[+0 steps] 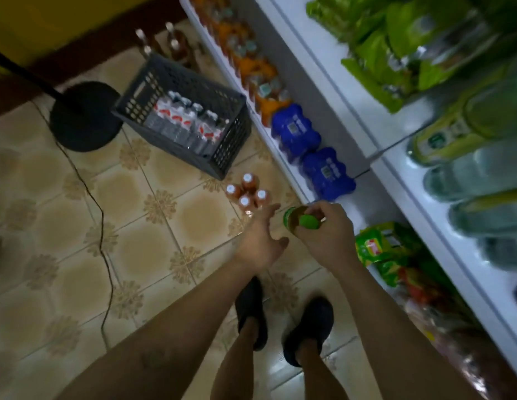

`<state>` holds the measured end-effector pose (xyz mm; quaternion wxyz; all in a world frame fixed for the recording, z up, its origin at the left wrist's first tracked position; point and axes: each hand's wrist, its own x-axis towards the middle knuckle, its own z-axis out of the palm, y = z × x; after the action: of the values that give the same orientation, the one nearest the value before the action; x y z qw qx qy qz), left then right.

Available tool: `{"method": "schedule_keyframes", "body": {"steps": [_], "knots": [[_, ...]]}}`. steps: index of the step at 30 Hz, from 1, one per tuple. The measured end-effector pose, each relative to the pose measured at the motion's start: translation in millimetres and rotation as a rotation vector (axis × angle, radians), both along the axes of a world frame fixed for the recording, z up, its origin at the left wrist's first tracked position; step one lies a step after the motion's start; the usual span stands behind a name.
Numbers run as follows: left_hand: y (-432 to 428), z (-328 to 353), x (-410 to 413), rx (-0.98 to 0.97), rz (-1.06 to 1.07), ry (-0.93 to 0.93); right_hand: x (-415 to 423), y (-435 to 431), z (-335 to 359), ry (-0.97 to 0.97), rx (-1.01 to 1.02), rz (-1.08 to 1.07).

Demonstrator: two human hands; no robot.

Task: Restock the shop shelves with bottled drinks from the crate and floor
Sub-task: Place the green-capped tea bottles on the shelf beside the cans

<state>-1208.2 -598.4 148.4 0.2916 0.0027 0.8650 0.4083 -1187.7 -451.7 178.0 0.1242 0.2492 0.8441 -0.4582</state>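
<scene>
I see my R hand (326, 235) curled round a green-capped bottle (302, 220), gripping it up by the cap, just in front of the bottom shelf (367, 210). L hand (260, 241) holds nothing, fingers spread, close to 4 white-capped bottles (247, 193) standing together on the tiles (165, 226). Dark crate (185, 119) w/ more bottles sits further back, beside the shelf. Blue packs (297, 134) on the shelf.

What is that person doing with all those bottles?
A person is restocking shop shelves with drinks. Their right hand grips a green-capped bottle beside the bottom shelf, while the left hand is open next to it. Four orange bottles stand on the floor, and the dark crate beyond them holds red-labelled bottles.
</scene>
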Motion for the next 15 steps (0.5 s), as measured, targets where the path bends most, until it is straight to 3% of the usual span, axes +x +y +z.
{"method": "schedule_keyframes", "body": {"steps": [5,15], "knots": [[-5.9,96.0,-33.0,0.061,-0.056,0.184,-30.0,-1.9,123.8,0.13,-0.011,0.044],[-5.5,306.5,-80.2,0.56,0.017,0.333,-49.8,-24.4,345.2,0.598,-0.105,-0.064]]}}
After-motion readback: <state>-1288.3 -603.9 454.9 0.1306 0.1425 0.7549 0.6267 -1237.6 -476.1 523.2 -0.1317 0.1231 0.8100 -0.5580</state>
